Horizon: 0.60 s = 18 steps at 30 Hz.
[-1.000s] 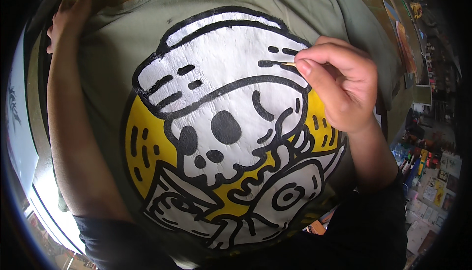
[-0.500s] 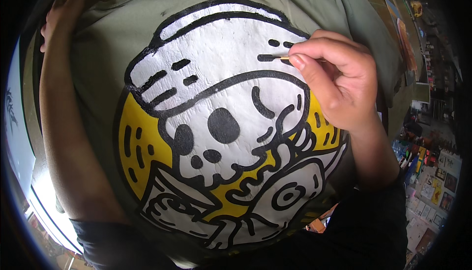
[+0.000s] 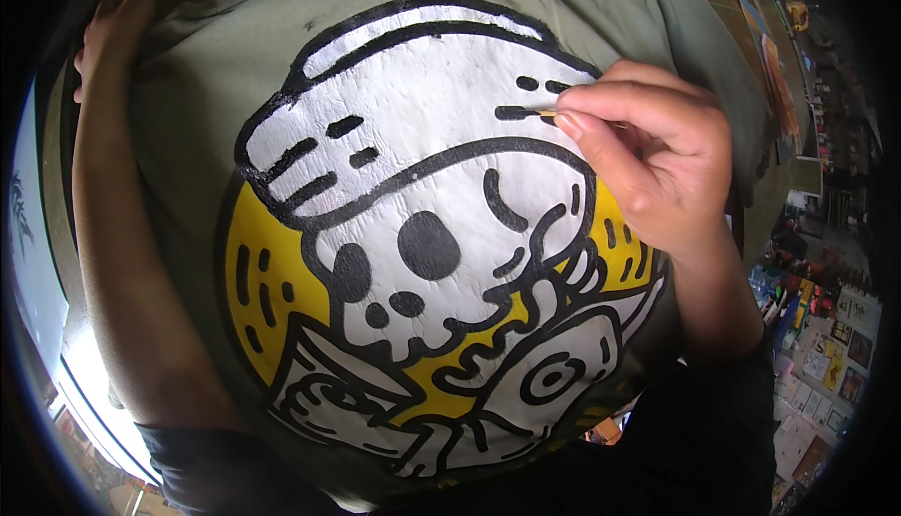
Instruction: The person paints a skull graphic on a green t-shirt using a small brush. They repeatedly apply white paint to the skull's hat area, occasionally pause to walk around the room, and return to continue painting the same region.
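Note:
My right hand [image 3: 657, 145] pinches a thin paintbrush [image 3: 548, 114] between thumb and fingers. The dark brush tip touches the right end of a short black dash on the white cap of a painted skull [image 3: 429, 246]. This picture, in white, black and yellow, covers the olive-green shirt [image 3: 202, 75], which is spread out below my hands. My left arm runs along the shirt's left side. Far up at the left edge is my left hand [image 3: 105, 42], in shadow; its fingers are mostly hidden, so their grip does not show.
Beyond the shirt on the right lie flat coloured pieces [image 3: 771, 79]. Lower right, a cluttered surface holds pens [image 3: 775, 302] and many small printed cards [image 3: 826, 366]. A bright white light [image 3: 99, 403] shines at the lower left.
My right hand has shifted very slightly to the right, with the brush tip still on the same dash. The left hand has hardly moved.

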{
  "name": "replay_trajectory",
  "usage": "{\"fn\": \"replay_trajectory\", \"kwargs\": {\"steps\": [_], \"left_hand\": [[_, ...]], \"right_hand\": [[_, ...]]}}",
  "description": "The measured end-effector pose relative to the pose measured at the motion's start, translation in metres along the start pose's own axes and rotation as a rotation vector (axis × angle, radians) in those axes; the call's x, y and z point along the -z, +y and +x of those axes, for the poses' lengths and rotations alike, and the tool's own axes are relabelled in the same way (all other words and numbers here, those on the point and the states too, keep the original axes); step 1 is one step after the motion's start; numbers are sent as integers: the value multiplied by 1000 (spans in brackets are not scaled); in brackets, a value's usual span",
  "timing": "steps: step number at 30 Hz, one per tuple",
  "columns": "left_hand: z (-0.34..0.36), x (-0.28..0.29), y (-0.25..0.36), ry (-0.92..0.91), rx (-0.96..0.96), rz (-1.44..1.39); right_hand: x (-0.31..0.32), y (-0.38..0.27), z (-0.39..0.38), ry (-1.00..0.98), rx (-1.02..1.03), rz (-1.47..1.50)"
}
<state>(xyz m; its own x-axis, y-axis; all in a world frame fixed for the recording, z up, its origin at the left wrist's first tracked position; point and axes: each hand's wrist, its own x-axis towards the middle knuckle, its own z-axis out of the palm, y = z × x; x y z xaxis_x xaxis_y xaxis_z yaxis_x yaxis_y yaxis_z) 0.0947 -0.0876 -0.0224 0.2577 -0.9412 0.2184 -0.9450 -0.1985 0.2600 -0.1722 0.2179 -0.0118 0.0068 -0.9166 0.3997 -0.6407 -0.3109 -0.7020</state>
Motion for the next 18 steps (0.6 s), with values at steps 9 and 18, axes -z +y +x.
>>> {"fn": "replay_trajectory", "kwargs": {"steps": [9, 18], "left_hand": [[-4, 0, 2, -26, -22, -3], [4, -3, -5, -5, -77, 1]], "right_hand": [[4, 0, 2, -24, 1, -5], [4, 0, 1, -30, -10, 28]]}}
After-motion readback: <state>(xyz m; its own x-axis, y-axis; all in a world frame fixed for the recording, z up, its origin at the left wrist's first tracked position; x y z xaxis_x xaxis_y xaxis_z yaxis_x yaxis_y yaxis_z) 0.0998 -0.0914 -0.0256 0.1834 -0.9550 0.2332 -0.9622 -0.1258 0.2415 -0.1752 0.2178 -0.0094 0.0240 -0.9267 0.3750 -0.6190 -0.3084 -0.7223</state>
